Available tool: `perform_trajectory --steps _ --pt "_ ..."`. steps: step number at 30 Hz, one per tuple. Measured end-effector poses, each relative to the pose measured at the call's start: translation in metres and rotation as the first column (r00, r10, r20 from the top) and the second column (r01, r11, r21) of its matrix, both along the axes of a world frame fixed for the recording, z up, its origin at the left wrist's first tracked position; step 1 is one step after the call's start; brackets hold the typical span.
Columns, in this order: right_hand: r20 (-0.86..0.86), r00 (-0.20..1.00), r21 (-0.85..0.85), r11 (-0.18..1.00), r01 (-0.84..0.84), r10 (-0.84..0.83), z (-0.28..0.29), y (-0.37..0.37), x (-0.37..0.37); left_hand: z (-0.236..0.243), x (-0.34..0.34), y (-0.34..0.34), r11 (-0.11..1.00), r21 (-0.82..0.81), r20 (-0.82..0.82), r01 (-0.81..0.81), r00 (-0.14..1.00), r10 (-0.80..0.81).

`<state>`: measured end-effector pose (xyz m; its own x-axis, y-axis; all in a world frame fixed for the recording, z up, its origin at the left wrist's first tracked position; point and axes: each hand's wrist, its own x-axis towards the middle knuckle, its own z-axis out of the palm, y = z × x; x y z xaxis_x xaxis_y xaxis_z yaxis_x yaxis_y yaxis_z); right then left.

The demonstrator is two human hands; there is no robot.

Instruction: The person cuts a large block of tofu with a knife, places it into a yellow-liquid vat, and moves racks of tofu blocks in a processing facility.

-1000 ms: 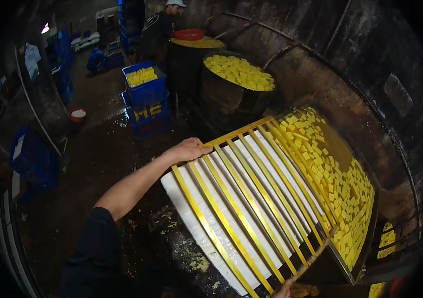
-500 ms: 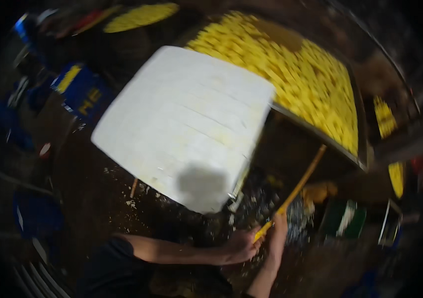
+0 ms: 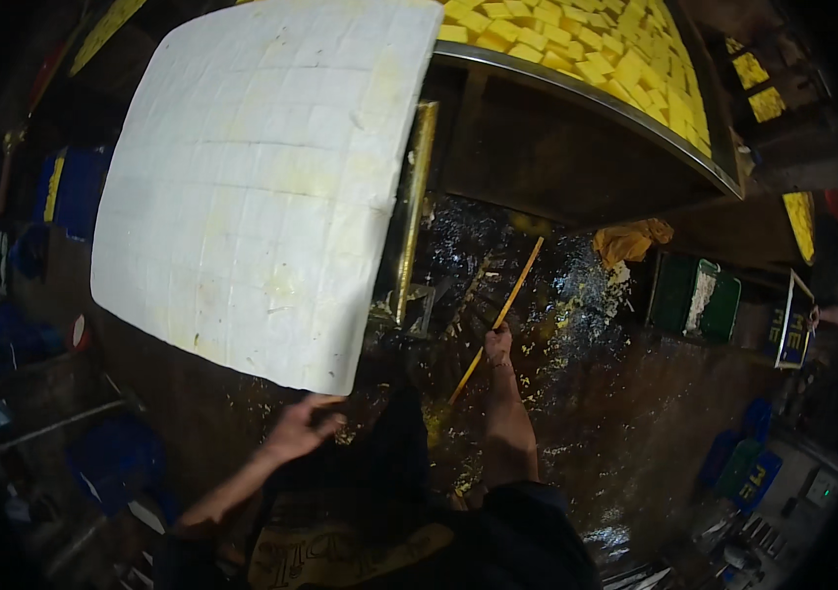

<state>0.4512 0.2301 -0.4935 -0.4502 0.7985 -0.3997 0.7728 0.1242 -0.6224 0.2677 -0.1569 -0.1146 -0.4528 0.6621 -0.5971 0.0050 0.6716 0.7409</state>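
Note:
My right hand (image 3: 499, 344) is closed around a thin yellow stick (image 3: 523, 279), which slants over the wet floor with its far end up and to the right. To the left, my left hand (image 3: 301, 431) is off the stick, thumb and fingers apart. Its fingertips are right by the near corner of a large white slab-like board (image 3: 252, 197); whether they touch it I cannot tell. Shallow grid lines and yellowish smears mark the board's top. Beneath its right side shows a yellowish metal edge (image 3: 417, 211).
A metal-rimmed bin (image 3: 576, 83) full of yellow blocks (image 3: 625, 69) stands at the far right. Beyond the stick are a crumpled brown bag (image 3: 631, 239) and a green crate (image 3: 674, 295). Blue containers (image 3: 116, 462) are on the left. Crumbs litter the wet dark floor (image 3: 596, 393).
My left hand has let go of the stick and moved left to the board's near corner. My right hand still grips the stick. The view has shifted, bringing the board larger and further left.

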Motion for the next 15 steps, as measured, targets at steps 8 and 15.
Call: perform_trajectory --steps 8,15 --pt "-0.465 0.885 -0.189 0.975 -0.115 0.015 0.388 -0.147 -0.101 -0.07 -0.016 -0.285 0.561 0.013 -0.027 -0.828 0.56 0.828" --pt "-0.344 0.934 -0.139 0.989 0.056 -0.101 0.484 -0.28 -0.16 -0.126 -0.176 -0.348 0.578 0.267 -0.245 -0.771 0.526 0.815"
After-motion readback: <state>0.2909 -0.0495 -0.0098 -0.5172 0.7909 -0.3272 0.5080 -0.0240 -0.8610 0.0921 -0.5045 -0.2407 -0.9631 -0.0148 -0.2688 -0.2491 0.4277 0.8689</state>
